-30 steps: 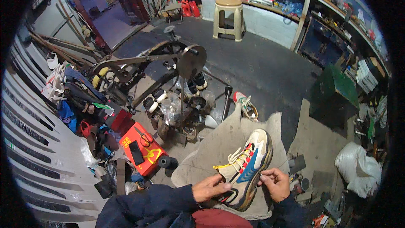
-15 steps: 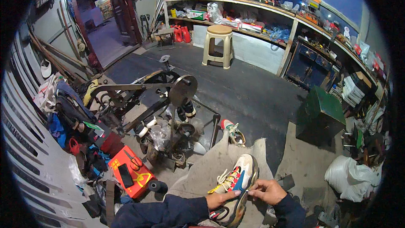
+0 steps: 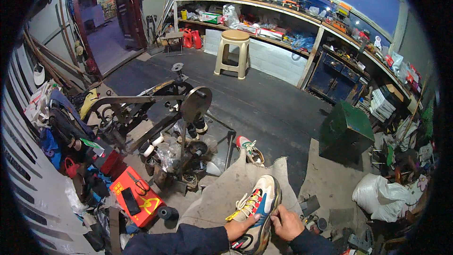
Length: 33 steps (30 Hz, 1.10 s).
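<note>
A cream, blue, red and yellow sneaker (image 3: pixel 258 199) rests toe away from me on a worn cloth (image 3: pixel 214 203) over my lap. My left hand (image 3: pixel 238 229) grips it around the side near the heel, thumb on top. My right hand (image 3: pixel 285 223) is closed in a pinch against the sole's right edge; whatever is between its fingertips is too small to make out. A second red, green and white shoe (image 3: pixel 247 148) lies just beyond the cloth. At the left, black-handled scissors (image 3: pixel 139 184) and a phone (image 3: pixel 130 201) lie on a red box (image 3: pixel 146 212).
A black metal machine (image 3: pixel 193 104) stands ahead-left among clutter. A stool (image 3: pixel 232 56) sits before the long shelving (image 3: pixel 245 1). A green chest (image 3: pixel 347 132) and white sack (image 3: pixel 377 193) are at the right. An open doorway (image 3: pixel 106 28) is at the back left.
My view has tipped upward, showing more of the shelves and windows, and shifted right, so the surroundings sit further left. Both hands stay on the sneaker, the right still pinched at the sole's edge.
</note>
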Each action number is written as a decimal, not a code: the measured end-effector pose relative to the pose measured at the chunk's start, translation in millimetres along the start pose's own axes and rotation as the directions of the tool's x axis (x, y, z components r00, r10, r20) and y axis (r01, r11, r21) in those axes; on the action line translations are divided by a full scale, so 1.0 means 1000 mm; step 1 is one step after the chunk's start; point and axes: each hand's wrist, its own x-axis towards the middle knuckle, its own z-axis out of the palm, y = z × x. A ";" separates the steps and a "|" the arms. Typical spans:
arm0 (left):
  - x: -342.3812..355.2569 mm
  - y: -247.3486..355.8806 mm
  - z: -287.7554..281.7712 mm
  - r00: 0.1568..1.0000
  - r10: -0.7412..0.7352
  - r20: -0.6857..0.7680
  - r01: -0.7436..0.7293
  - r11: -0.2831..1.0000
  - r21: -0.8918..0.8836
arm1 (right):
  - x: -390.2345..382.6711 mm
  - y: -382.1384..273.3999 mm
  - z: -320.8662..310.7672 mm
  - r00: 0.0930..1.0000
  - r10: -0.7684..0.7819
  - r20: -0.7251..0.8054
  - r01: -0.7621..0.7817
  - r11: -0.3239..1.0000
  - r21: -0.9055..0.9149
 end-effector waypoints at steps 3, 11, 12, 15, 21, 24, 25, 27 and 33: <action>0.004 -0.008 -0.006 0.989 0.144 0.043 -0.148 0.983 0.112 | 0.004 0.001 0.002 0.986 0.134 0.095 -0.158 0.931 0.329; 0.006 -0.015 -0.013 0.980 0.183 0.077 -0.196 0.953 0.233 | 0.002 0.009 0.015 0.991 0.073 -0.109 -0.079 0.996 -0.046; 0.005 -0.014 -0.014 0.979 0.187 0.076 -0.200 0.946 0.256 | 0.002 0.007 0.016 0.986 0.028 -0.163 -0.032 0.999 -0.022; 0.003 -0.012 -0.015 0.990 0.121 0.072 -0.135 0.959 0.248 | 0.000 0.005 0.010 0.986 0.070 -0.154 -0.102 0.973 -0.208; -0.001 -0.017 -0.017 0.982 0.172 0.073 -0.182 0.967 0.177 | -0.015 0.035 0.014 0.958 0.165 -0.235 -0.228 0.934 -0.275; -0.005 -0.016 -0.021 0.998 0.025 0.065 -0.036 0.984 0.176 | -0.044 0.063 0.020 0.940 0.224 -0.259 -0.292 0.920 -0.262; -0.007 -0.015 -0.020 0.993 0.107 0.052 -0.115 0.977 0.179 | -0.059 0.069 0.020 0.923 0.245 -0.298 -0.286 0.953 -0.102; -0.011 -0.011 -0.020 0.994 0.102 0.039 -0.105 0.990 0.090 | -0.082 0.069 0.018 0.906 0.298 -0.300 -0.231 0.943 0.241; -0.008 -0.001 -0.018 0.997 0.074 0.025 -0.074 0.997 -0.003 | -0.055 0.000 0.015 1.000 0.004 0.011 -0.011 0.059 0.998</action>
